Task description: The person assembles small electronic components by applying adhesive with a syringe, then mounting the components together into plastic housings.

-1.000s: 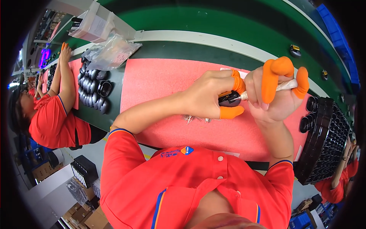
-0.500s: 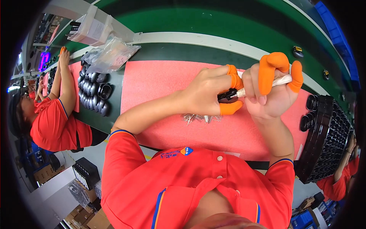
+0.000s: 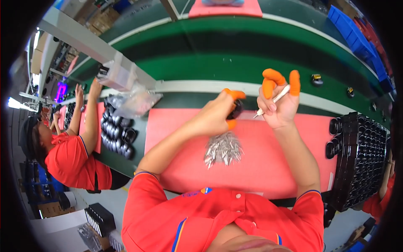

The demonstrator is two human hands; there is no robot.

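Note:
My left hand (image 3: pixel 216 113), with orange finger covers on, grips a small rounded black plastic part (image 3: pixel 236 109); the fingers hide much of it. To its right my right hand (image 3: pixel 280 107) is closed around a slim white pen-like tool (image 3: pixel 282 93) with a thin metal tip. That tip points down and left, apart from the black part. Orange covers sit on several right-hand fingers too. Below the left hand, a pile of thin silver metal pins (image 3: pixel 223 150) lies on the pink mat (image 3: pixel 268 168).
Black trays (image 3: pixel 357 164) full of parts stand at the right, with loose black parts beside them. At the left lie rows of black shells (image 3: pixel 117 136) and a clear plastic bag (image 3: pixel 138 103). Beyond runs a green conveyor (image 3: pixel 235 54) carrying small parts. A co-worker (image 3: pixel 71 159) sits left.
My hands have moved apart, and the tool's tip has come away from the black part. The view has shifted, showing more of the conveyor and the whole pin pile.

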